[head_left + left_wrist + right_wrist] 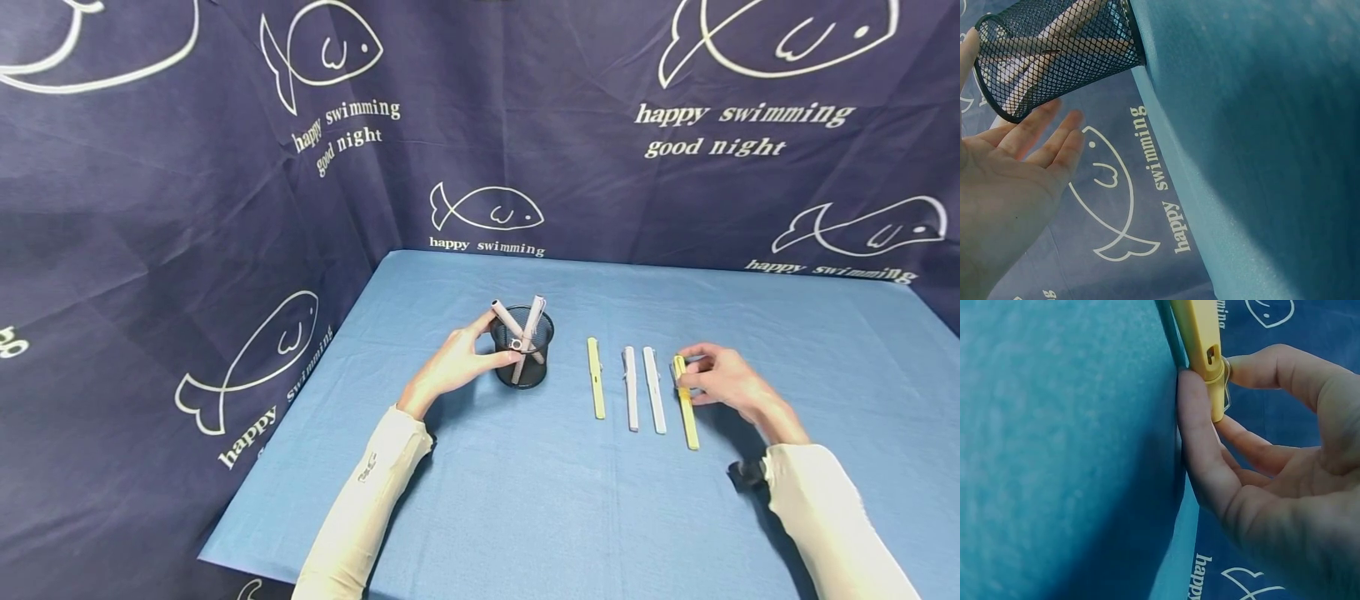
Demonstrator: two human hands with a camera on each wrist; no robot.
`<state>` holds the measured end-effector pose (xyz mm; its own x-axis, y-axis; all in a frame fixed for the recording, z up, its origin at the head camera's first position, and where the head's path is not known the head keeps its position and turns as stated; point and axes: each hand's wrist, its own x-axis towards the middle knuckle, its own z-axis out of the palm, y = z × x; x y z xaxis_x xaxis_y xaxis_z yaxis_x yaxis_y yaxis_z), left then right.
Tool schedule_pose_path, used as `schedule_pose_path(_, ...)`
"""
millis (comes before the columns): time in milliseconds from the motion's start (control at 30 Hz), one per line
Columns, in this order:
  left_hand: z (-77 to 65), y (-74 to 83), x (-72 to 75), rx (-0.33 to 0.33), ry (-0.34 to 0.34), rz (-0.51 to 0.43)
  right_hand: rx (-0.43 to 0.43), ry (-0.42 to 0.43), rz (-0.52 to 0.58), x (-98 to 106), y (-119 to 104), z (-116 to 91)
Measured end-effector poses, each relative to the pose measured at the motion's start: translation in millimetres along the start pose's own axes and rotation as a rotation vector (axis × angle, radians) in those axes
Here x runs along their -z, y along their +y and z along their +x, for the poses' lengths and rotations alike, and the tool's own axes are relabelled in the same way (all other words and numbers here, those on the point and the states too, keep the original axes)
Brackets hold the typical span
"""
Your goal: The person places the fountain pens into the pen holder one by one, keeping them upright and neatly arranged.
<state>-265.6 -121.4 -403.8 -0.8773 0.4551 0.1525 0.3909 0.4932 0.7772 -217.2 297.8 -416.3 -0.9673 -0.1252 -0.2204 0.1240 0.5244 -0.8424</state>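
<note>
My left hand (467, 360) holds a black mesh pen holder (536, 373) by its rim, thumb at the front and fingers round the far side. In the left wrist view the mesh wall (1094, 70) lies between thumb and fingers. Two pale capped pens lean crosswise inside it, a pinkish one (507, 316) and a whitish one (534, 318). Over to the right, my right hand (723, 379) pinches a yellow pen (687, 421) near its clip end. Thumb and fingertips sit on either side of the yellow pen (1200, 337) in the right wrist view.
Between the hands, a light yellow pen (596, 379), a pale pink pen (631, 390) and a white pen (655, 392) lie side by side on the blue tablecloth (525, 500). Dark blue curtains (585, 200) with fish drawings hang behind and to the left.
</note>
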Motion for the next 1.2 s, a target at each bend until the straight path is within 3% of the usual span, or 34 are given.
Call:
schedule_pose_path(400, -0.3, -0.3, -0.1, 0.000, -0.002, 0.005, 0.047, 0.082, 0.087, 0.3, 5.4, 0.9)
schedule_pose_path(800, 0.0, -0.6, -0.8, -0.006, -0.006, 0.016, 0.252, 0.177, 0.278, -0.8, 7.4, -1.0)
schedule_pose_path(1200, 0.7, -1.4, -1.1, -0.002, 0.000, 0.012, 0.383, 0.246, 0.497, -2.2, 5.9, 0.6)
